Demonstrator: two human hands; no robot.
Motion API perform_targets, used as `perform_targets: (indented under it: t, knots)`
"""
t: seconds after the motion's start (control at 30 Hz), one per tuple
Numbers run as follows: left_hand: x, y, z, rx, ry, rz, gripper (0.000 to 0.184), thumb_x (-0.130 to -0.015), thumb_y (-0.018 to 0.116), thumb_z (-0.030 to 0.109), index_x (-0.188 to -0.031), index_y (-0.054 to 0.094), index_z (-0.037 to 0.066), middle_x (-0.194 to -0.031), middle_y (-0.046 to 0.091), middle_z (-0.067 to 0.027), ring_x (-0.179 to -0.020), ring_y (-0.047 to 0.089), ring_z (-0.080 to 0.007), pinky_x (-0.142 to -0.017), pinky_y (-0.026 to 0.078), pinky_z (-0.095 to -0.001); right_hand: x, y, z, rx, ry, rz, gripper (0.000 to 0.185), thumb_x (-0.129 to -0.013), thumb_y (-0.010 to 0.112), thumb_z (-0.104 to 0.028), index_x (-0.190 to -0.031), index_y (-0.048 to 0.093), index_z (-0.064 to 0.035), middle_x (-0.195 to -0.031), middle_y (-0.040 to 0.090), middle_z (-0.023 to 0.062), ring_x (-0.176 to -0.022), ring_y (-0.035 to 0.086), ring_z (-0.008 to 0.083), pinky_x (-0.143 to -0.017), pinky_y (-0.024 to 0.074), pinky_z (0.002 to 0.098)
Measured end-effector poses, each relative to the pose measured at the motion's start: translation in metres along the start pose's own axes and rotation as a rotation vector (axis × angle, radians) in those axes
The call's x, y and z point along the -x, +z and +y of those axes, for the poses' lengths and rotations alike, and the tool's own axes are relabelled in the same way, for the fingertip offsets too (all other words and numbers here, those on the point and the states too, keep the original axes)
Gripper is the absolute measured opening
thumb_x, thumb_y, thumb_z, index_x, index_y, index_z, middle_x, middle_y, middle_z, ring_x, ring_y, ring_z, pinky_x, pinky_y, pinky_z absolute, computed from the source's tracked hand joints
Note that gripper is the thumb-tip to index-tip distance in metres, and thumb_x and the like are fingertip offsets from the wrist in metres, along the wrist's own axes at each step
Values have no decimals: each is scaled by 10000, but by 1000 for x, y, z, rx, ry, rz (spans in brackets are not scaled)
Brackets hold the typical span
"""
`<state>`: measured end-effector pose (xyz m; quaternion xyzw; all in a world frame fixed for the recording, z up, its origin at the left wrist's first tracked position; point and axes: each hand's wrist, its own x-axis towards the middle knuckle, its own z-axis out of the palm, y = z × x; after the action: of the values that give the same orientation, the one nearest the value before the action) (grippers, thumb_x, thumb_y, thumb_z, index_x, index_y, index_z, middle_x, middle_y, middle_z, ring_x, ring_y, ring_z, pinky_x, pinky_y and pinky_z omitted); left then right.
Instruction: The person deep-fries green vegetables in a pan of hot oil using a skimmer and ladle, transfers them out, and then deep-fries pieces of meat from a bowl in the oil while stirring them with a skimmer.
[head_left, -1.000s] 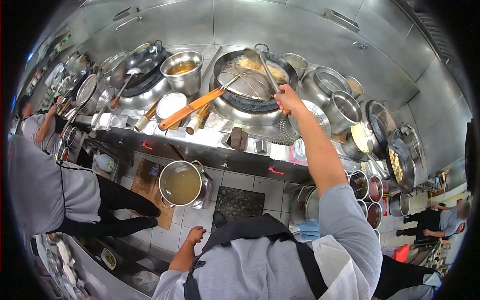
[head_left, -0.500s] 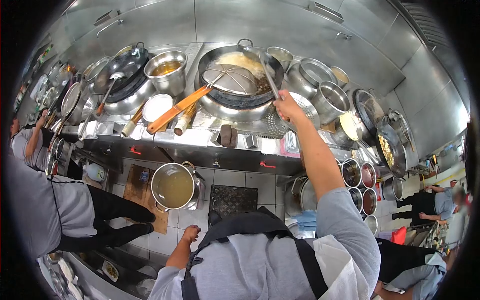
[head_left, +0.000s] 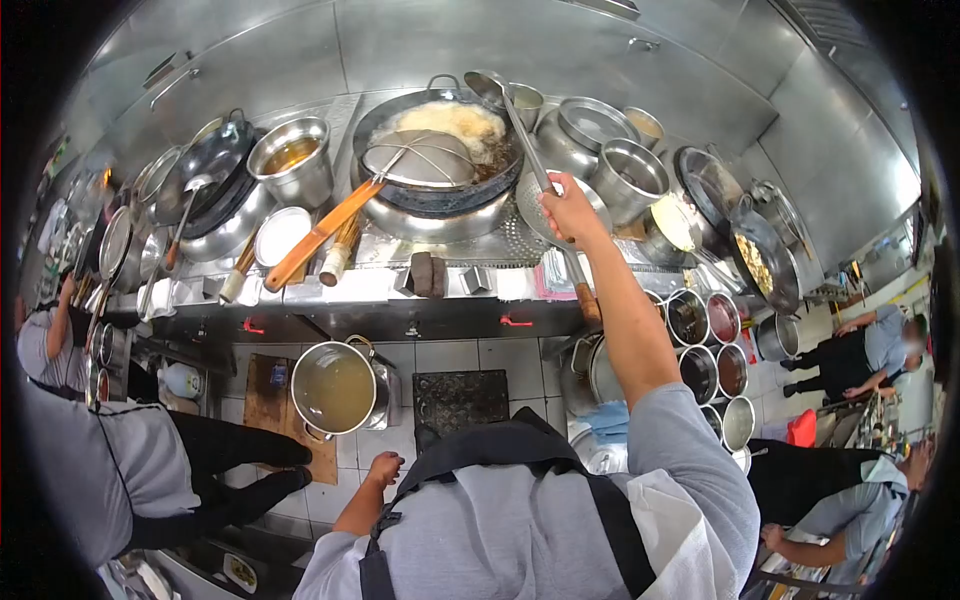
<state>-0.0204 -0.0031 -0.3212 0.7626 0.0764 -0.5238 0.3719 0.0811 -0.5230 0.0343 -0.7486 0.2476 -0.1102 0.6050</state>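
Observation:
My right hand (head_left: 574, 212) is wrapped round the long handle of a ladle (head_left: 525, 135). The ladle's bowl is raised over the far right rim of a big wok (head_left: 368, 170), and its wooden end reaches back under my forearm. Inside the wok, pale frothy food (head_left: 452, 122) sits in dark oil. A large round strainer (head_left: 420, 158) with a wooden handle rests across the wok's near side. Under my right hand lies a perforated skimmer (head_left: 536, 218), partly hidden. My left hand (head_left: 383, 468) hangs low by my side, holding nothing, its fingers loosely bent.
Left of the wok stand a pot of amber liquid (head_left: 312, 172) and another wok (head_left: 212, 160). Metal pots (head_left: 632, 180) crowd the right. A pot of cloudy liquid (head_left: 372, 390) stands low in front of the stove. Co-workers (head_left: 165, 470) are on both sides.
My right hand has lifted the ladle, and its bowl has come up out of the wok to above the far right rim. My view has shifted slightly. The left hand stays low.

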Motion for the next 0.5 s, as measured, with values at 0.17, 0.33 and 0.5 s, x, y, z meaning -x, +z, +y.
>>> perform_targets:
  t: [0.17,0.33,0.5]
  knots:
    - [-13,4,-4,34,-37,-77,463,-805,629,205,-1250,560,98,-802,565,-46,-650,545,-180,-508,460,-350,35,-33,14,15,-8,30,522,-894,597,-142,-1364,376,-91,-705,497,4,-470,443,64,-371,333,238]
    - [-25,12,11,-39,-90,5,457,-809,628,195,-1249,558,93,-854,606,-64,-661,577,-195,-504,478,-350,78,-73,51,-107,41,62,522,-901,594,-122,-1370,373,-68,-711,500,9,-432,404,69,-342,289,239]
    - [-31,6,27,-130,173,-66,469,-804,634,196,-1250,553,74,-846,607,-67,-648,576,-195,-492,476,-347,143,-86,149,298,-174,291,466,-911,578,-113,-1344,422,-37,-774,551,52,-578,514,133,-515,420,263]
